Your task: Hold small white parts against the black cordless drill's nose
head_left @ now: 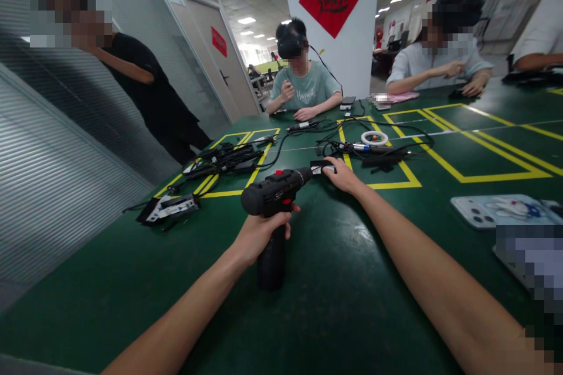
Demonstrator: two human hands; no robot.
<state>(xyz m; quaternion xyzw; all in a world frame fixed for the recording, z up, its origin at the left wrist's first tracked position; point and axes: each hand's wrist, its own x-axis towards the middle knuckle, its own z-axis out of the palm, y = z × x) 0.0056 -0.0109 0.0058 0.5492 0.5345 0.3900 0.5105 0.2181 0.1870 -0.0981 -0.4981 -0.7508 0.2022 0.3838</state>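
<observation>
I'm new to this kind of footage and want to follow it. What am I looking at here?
There's no machine here: these are a person's two bare hands, seen by a camera worn on that person's head, looking forward and down. It's the only view.

The left hand grips the handle of a black power drill. The right hand reaches forward to a small black-and-white piece at the drill's front end; whether it pinches or merely touches it is hard to tell.

On the green table, marked with yellow lines, lie black cables, a white ring and, at right, a phone. Other people are across the table.
</observation>
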